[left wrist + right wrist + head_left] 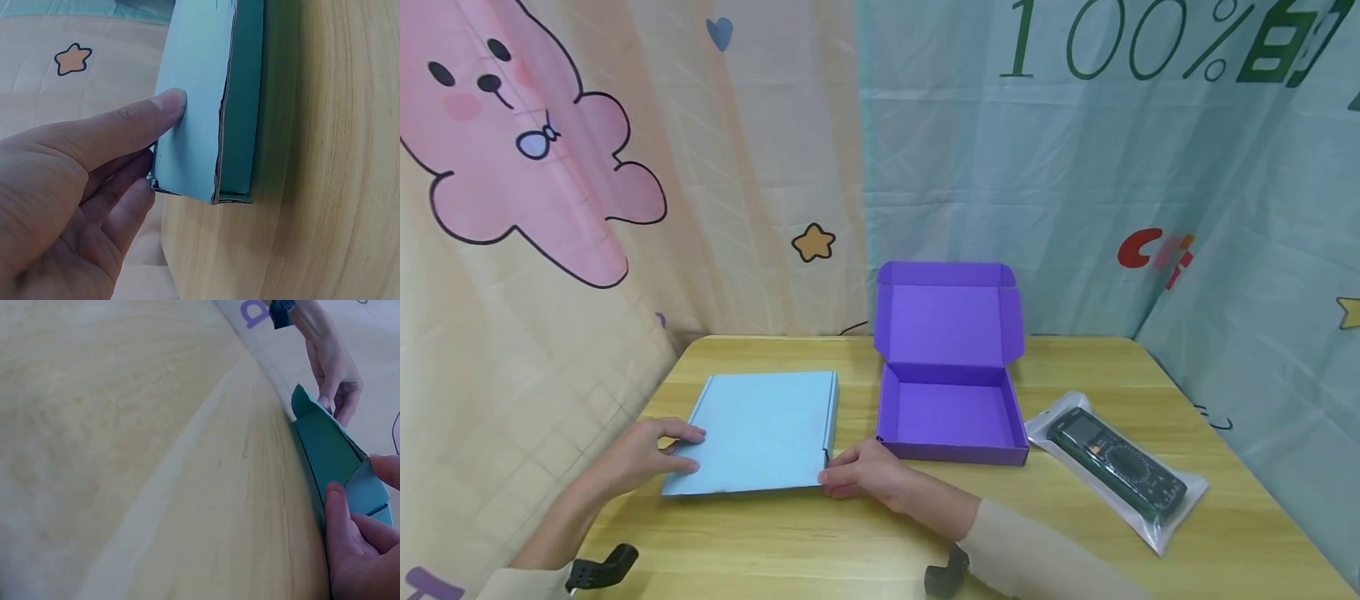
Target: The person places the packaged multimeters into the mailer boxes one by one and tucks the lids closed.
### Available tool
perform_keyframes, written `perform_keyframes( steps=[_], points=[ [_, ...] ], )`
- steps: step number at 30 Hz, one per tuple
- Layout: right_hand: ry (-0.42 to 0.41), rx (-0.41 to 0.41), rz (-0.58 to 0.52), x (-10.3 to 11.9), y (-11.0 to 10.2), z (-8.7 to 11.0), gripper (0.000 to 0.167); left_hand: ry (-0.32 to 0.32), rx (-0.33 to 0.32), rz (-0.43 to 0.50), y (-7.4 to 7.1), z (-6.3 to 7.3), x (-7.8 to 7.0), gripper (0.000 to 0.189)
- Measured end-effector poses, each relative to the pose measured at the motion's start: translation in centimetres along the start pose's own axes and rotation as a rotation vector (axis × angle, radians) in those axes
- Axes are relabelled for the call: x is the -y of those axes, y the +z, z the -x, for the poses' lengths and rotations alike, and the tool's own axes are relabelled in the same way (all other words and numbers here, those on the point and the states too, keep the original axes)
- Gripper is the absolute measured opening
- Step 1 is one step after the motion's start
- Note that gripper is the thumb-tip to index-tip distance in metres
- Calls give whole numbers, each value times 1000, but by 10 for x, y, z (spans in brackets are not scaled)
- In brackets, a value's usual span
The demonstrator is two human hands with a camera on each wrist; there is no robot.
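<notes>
A flat light blue cardboard box [762, 427] lies at the left of the table, its lid down over it. My left hand [647, 457] holds the box's left side, thumb on the lid and the other fingers against the side, as the left wrist view shows. At the front right corner my right hand [874, 475] pinches the box. In the right wrist view the front side faces the camera, with a curved flap [303, 402] sticking out at the far end and a small side flap [365, 487] between the right fingers. The inside of the box is hidden.
Right of the blue box stands a purple box [953, 408] with its lid raised. Beyond it, a dark multimeter [1116, 461] in a clear plastic bag lies at the table's right. Curtains [775, 167] hang behind the wooden table [760, 546].
</notes>
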State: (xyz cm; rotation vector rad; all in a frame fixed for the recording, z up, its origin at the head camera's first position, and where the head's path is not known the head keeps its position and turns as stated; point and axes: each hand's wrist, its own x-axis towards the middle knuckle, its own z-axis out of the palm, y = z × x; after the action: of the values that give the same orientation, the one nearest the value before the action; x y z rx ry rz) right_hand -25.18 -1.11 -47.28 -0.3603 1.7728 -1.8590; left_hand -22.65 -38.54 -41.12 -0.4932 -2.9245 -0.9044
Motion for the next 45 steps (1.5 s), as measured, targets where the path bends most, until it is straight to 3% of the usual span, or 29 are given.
perform_keyframes(
  steps=[24, 36, 41, 45],
  points=[
    [5, -142, 0, 2, 13, 7, 27, -20, 4, 2, -2, 3, 1, 31],
    [5, -137, 176, 6, 7, 4, 25, -9, -20, -15, -1, 1, -1, 30],
    [-57, -135, 369, 6, 5, 1, 29, 17, -43, -8, 1, 3, -1, 30],
    [-145, -141, 561, 7, 4, 1, 42, 6, -65, 79, 5, 11, 2, 47]
  ],
)
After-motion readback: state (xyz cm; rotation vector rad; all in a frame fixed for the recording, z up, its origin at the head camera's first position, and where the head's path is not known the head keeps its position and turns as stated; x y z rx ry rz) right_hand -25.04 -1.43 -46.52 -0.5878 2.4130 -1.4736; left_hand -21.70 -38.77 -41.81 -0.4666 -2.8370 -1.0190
